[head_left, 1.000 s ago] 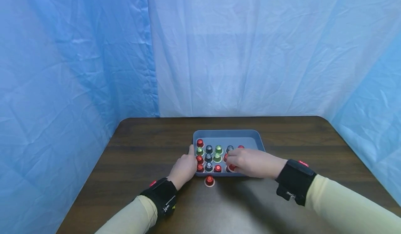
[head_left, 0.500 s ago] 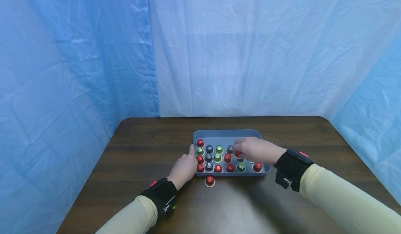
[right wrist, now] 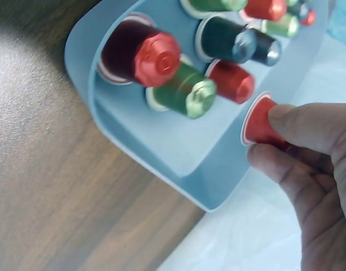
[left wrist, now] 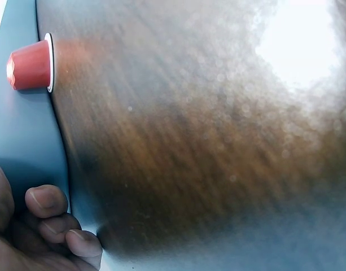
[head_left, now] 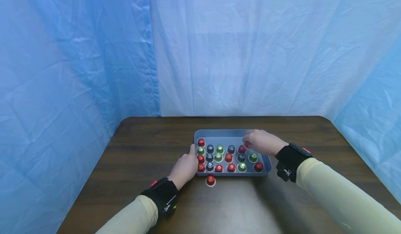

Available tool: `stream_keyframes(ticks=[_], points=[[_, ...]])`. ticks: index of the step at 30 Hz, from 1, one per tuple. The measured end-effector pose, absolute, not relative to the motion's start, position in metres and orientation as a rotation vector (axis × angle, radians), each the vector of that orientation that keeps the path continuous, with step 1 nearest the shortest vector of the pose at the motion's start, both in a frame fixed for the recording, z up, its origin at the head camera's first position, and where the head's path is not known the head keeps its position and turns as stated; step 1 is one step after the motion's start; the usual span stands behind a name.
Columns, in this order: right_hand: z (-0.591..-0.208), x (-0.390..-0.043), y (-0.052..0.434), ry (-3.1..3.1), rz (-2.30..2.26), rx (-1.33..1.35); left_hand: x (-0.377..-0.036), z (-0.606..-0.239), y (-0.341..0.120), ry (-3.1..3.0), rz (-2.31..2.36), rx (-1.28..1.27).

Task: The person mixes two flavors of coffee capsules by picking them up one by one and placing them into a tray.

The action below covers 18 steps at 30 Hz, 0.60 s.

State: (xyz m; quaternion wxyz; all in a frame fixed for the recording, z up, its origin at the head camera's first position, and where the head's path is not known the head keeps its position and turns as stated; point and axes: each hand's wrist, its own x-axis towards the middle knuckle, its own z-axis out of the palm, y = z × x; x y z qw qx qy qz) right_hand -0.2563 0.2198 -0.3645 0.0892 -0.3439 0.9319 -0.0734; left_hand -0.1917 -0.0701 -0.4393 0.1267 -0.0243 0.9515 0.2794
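My left hand holds the blue-grey tray at its front left corner, index finger stretched along the left side. The left wrist view has its other fingertips curled against the tray's outer wall. Between thumb and fingers, my right hand pinches a red coffee capsule over the tray's back right part. Below it, red, green and dark blue capsules stand in rows, among them a dark red one and a green one. The right hand covers the tray's back right corner in the head view.
A single red capsule stands on the dark wooden table, just in front of the tray. Bare tray floor shows behind the capsule rows. Blue and white cloth sheets hang behind and beside the table.
My right hand has moved back and to the right from the tray's front, still pinching a red capsule. Capsules it covered at the tray's right side are now visible. The left hand stays put.
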Motion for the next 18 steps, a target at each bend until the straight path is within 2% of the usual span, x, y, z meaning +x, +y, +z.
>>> stream_keyframes(ticks=[18], points=[[-0.391,-0.263,0.227,2.733,-0.166,-0.857,-0.193,-0.440,-0.069,2.752,0.815,-0.094]])
